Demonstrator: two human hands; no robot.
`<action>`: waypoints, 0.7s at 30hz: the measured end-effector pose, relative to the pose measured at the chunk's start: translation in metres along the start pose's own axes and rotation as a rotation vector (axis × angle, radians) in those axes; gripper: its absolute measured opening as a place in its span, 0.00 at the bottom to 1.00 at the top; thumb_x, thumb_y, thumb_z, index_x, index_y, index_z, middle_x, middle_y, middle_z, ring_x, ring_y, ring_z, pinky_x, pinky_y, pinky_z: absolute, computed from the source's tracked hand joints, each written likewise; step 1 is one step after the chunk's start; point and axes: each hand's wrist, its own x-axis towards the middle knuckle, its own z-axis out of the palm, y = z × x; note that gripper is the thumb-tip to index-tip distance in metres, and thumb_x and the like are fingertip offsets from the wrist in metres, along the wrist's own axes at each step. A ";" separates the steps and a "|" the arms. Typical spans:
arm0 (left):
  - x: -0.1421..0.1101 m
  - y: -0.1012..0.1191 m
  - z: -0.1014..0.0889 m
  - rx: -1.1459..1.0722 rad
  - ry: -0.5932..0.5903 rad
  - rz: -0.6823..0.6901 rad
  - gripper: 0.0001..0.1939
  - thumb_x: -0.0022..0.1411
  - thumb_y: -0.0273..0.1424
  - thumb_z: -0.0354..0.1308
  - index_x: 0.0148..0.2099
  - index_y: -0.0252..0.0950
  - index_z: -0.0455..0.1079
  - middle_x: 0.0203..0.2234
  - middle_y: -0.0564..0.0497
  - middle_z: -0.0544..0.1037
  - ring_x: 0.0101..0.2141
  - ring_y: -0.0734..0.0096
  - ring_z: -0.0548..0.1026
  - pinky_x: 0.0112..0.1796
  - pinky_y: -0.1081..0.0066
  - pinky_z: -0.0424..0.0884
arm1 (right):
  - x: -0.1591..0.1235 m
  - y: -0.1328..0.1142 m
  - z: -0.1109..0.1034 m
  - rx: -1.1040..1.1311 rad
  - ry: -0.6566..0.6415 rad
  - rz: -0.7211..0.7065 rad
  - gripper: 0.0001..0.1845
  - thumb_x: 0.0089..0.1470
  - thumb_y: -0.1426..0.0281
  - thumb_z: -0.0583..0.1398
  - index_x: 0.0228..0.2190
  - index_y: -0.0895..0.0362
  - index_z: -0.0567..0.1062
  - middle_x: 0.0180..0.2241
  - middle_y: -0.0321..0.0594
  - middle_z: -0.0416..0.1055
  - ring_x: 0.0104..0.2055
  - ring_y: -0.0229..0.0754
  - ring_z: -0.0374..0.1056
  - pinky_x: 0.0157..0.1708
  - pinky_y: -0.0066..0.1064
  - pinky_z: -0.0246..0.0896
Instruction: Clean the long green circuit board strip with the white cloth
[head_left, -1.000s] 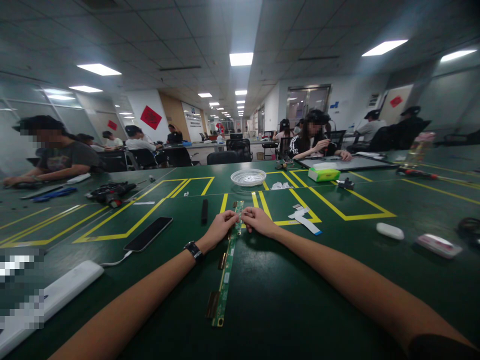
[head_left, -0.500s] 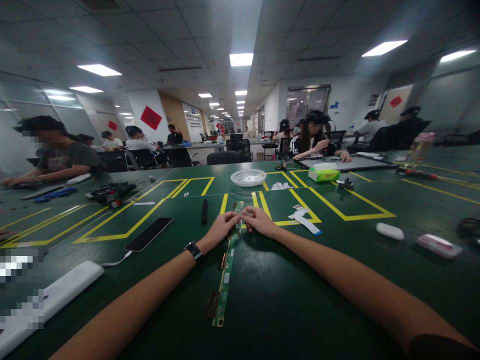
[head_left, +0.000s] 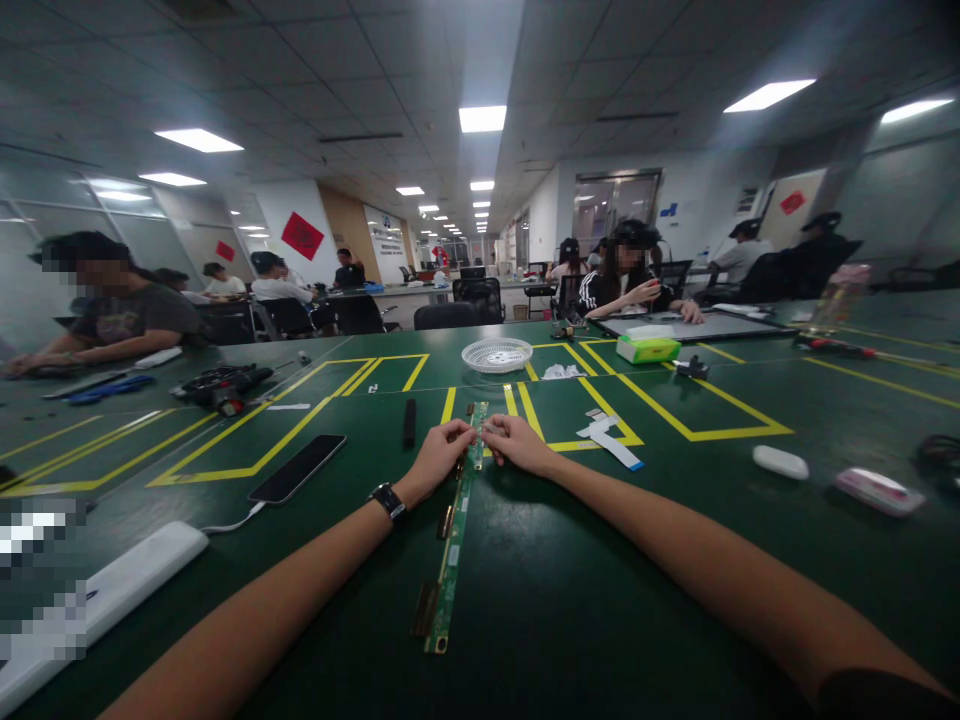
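A long, narrow green circuit board (head_left: 454, 555) lies lengthwise on the table in front of me, with copper-brown flex tabs (head_left: 425, 608) along its left edge. My left hand (head_left: 442, 455), with a dark watch (head_left: 387, 502) on its wrist, pinches the left edge near the board's far end. At the opposite edge, my right hand (head_left: 519, 444) has its fingers closed against the board. Whether a small part sits between the fingertips is too fine to make out. Left of the far end lies a short black strip (head_left: 409, 423).
Beyond the hands stands a white plastic basket (head_left: 496, 357). White ribbon cables (head_left: 611, 440) lie to the right, near a green tissue pack (head_left: 647, 348). On the left are a phone (head_left: 298, 470), a white power strip (head_left: 112, 600) and a black power tool (head_left: 223, 387). Co-workers sit around.
My fingertips, which met over the board, have drawn slightly apart, the left hand shifting left. The board stays in place. Across the table, a co-worker's raised hand has moved slightly.
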 end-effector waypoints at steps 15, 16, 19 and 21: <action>-0.001 0.001 0.001 -0.013 0.041 -0.027 0.15 0.57 0.43 0.61 0.32 0.34 0.72 0.21 0.54 0.71 0.22 0.72 0.66 0.24 0.74 0.60 | 0.002 0.009 0.000 -0.024 -0.011 -0.017 0.12 0.56 0.61 0.60 0.28 0.56 0.66 0.17 0.28 0.64 0.17 0.34 0.63 0.20 0.25 0.58; -0.001 0.001 0.001 -0.017 0.042 -0.029 0.15 0.57 0.43 0.60 0.32 0.34 0.72 0.21 0.54 0.71 0.22 0.73 0.66 0.24 0.74 0.60 | 0.002 0.009 0.000 -0.026 -0.012 -0.019 0.12 0.56 0.62 0.60 0.28 0.56 0.66 0.17 0.28 0.64 0.17 0.34 0.63 0.21 0.25 0.58; -0.002 0.004 0.002 -0.027 0.043 -0.037 0.15 0.57 0.43 0.60 0.32 0.34 0.72 0.20 0.55 0.70 0.21 0.73 0.66 0.24 0.75 0.59 | 0.002 0.010 -0.001 -0.030 -0.016 -0.029 0.11 0.56 0.62 0.59 0.28 0.56 0.66 0.17 0.28 0.64 0.17 0.34 0.64 0.21 0.25 0.58; -0.002 0.005 0.002 -0.034 0.042 -0.042 0.16 0.57 0.43 0.60 0.32 0.34 0.72 0.19 0.55 0.69 0.21 0.73 0.66 0.24 0.75 0.59 | 0.002 0.009 -0.001 -0.033 -0.018 -0.033 0.11 0.57 0.63 0.59 0.28 0.56 0.66 0.16 0.28 0.64 0.17 0.34 0.63 0.21 0.24 0.57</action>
